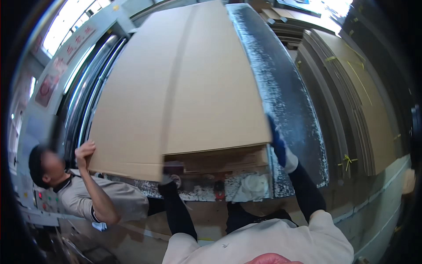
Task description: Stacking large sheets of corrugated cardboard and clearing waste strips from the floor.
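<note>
Two broad brown cardboard sheets lie side by side in front of me. The left cardboard sheet (132, 101) reaches nearer to me than the right cardboard sheet (215, 92), which lies over a stack of cardboard (224, 162). My left hand (166, 178) is at the near right corner of the left sheet, its fingers hidden. Along the right sheet's right edge, my right hand (281, 149), in a blue and white glove, has its fingers stretched out against the side. A co-worker's hand (85, 154) grips the left sheet's near left corner.
Shiny rollers (90, 92) of a large machine run along the left, beside the co-worker (96, 193). A worn metal table surface (285, 83) extends to the right. Beyond it stand stacked cardboard bundles (351, 97) with yellow ties. Crumpled white plastic (254, 187) lies at the near edge.
</note>
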The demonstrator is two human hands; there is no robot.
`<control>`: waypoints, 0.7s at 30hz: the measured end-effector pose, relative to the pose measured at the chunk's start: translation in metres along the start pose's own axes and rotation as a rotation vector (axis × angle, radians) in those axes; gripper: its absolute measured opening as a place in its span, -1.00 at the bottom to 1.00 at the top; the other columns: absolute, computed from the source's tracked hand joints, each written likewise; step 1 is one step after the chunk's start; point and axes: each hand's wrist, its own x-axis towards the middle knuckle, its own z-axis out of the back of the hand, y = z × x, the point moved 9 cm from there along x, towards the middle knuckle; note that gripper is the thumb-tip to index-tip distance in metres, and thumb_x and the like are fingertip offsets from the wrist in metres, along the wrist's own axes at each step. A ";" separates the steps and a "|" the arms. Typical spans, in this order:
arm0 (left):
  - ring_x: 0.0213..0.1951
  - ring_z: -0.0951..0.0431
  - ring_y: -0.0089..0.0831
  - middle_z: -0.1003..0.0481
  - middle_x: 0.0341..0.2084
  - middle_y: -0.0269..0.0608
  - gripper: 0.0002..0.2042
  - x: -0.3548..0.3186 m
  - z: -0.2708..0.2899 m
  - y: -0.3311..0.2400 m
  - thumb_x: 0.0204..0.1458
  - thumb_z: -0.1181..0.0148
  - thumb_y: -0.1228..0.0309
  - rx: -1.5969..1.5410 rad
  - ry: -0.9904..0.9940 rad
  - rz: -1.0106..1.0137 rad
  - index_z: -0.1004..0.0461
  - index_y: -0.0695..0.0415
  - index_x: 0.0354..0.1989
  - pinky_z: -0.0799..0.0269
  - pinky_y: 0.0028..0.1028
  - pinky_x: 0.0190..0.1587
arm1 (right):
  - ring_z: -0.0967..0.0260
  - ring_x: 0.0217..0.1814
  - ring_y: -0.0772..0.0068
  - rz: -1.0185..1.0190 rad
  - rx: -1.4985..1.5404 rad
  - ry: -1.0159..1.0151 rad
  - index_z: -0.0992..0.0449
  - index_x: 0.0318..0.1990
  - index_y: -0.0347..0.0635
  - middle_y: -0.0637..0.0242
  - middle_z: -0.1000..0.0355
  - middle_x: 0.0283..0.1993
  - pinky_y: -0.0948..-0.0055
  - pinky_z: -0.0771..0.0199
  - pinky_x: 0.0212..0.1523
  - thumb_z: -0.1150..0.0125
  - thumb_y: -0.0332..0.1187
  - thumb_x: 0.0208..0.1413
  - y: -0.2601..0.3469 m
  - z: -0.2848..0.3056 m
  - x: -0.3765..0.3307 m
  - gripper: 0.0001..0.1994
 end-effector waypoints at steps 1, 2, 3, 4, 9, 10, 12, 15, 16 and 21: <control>0.00 -0.50 -0.23 -0.48 0.02 -0.03 -0.60 -0.009 0.006 -0.017 0.27 0.00 0.28 -0.018 -0.059 0.006 -0.36 0.31 0.16 -0.36 -0.25 0.14 | 0.26 0.59 0.24 -0.029 0.008 0.071 0.21 0.46 -0.36 0.08 0.19 0.55 0.28 0.23 0.50 -0.07 0.11 0.24 0.004 0.017 -0.023 -0.09; 0.00 -0.50 -0.24 -0.48 0.01 -0.04 -0.60 -0.028 0.009 -0.030 0.28 0.00 0.29 -0.037 -0.116 0.011 -0.36 0.32 0.16 -0.36 -0.25 0.14 | 0.14 0.56 0.21 -0.076 -0.143 0.051 0.14 0.45 -0.38 0.06 0.09 0.52 0.29 0.13 0.47 -0.13 0.00 0.22 0.005 0.055 -0.056 -0.14; -0.01 -0.50 -0.24 -0.48 0.01 -0.05 -0.61 -0.050 0.005 -0.043 0.28 0.00 0.30 -0.041 -0.159 -0.004 -0.37 0.32 0.15 -0.36 -0.25 0.14 | 0.03 0.52 0.18 -0.127 -0.291 0.031 0.08 0.43 -0.40 0.04 -0.02 0.48 0.29 0.02 0.44 -0.19 -0.11 0.21 0.007 0.096 -0.095 -0.18; -0.01 -0.51 -0.24 -0.49 0.01 -0.05 -0.62 -0.089 0.021 -0.061 0.28 0.01 0.31 -0.010 -0.235 -0.033 -0.37 0.33 0.15 -0.36 -0.26 0.14 | -0.08 0.46 0.18 -0.170 -0.364 -0.030 -0.01 0.40 -0.43 0.03 -0.10 0.43 0.28 -0.05 0.41 -0.15 -0.17 0.20 0.016 0.135 -0.133 -0.25; -0.06 -0.54 -0.41 -0.56 -0.10 -0.16 -0.67 -0.361 -0.113 -0.079 0.20 -0.12 0.43 0.636 0.395 0.330 -0.44 0.32 0.10 -0.43 -0.40 0.05 | -0.39 0.22 0.18 -0.167 -0.760 -0.374 -0.32 0.22 -0.48 0.01 -0.40 0.19 0.31 -0.29 0.25 -0.15 -0.30 0.17 0.151 0.352 -0.280 -0.48; -0.08 -0.57 -0.38 -0.58 -0.15 -0.13 -0.63 -0.415 -0.131 -0.055 0.18 -0.17 0.36 0.565 0.578 0.364 -0.43 0.30 0.10 -0.44 -0.43 0.03 | -0.39 0.22 0.20 -0.139 -0.690 -0.425 -0.33 0.21 -0.46 0.04 -0.40 0.19 0.32 -0.29 0.25 -0.13 -0.31 0.18 0.183 0.379 -0.296 -0.49; 0.07 -0.51 -0.09 -0.49 0.01 0.16 -0.43 -0.491 -0.225 -0.074 0.07 -0.27 0.18 0.741 0.898 0.129 -0.36 0.30 0.18 -0.38 -0.31 0.14 | -0.38 0.23 0.23 -0.053 -0.705 -0.550 -0.34 0.21 -0.44 0.09 -0.41 0.20 0.34 -0.28 0.25 -0.11 -0.33 0.20 0.232 0.441 -0.313 -0.53; 0.20 -0.34 0.12 -0.36 0.12 0.31 -0.30 -0.557 -0.303 -0.066 0.04 -0.26 0.07 0.871 1.117 -0.083 -0.28 0.41 0.19 -0.26 -0.17 0.26 | -0.38 0.23 0.26 -0.102 -0.776 -0.538 -0.36 0.19 -0.44 0.10 -0.41 0.19 0.37 -0.29 0.25 -0.09 -0.40 0.23 0.257 0.481 -0.308 -0.59; 0.20 -0.32 0.15 -0.35 0.13 0.30 -0.29 -0.565 -0.308 -0.069 0.03 -0.26 0.05 0.900 1.113 -0.105 -0.29 0.41 0.19 -0.24 -0.15 0.27 | -0.40 0.20 0.27 -0.110 -0.800 -0.434 -0.38 0.17 -0.43 0.08 -0.43 0.17 0.38 -0.32 0.22 -0.11 -0.41 0.22 0.257 0.477 -0.298 -0.60; 0.29 -0.17 0.25 -0.24 0.23 0.31 -0.24 -0.589 -0.322 -0.070 0.03 -0.23 -0.02 1.095 1.125 -0.239 -0.25 0.39 0.22 -0.09 0.00 0.32 | -0.52 -0.04 0.23 -0.144 -0.966 0.020 -0.45 0.10 -0.32 0.03 -0.49 -0.02 0.38 -0.47 -0.02 -0.24 -0.33 0.15 0.215 0.482 -0.214 -0.61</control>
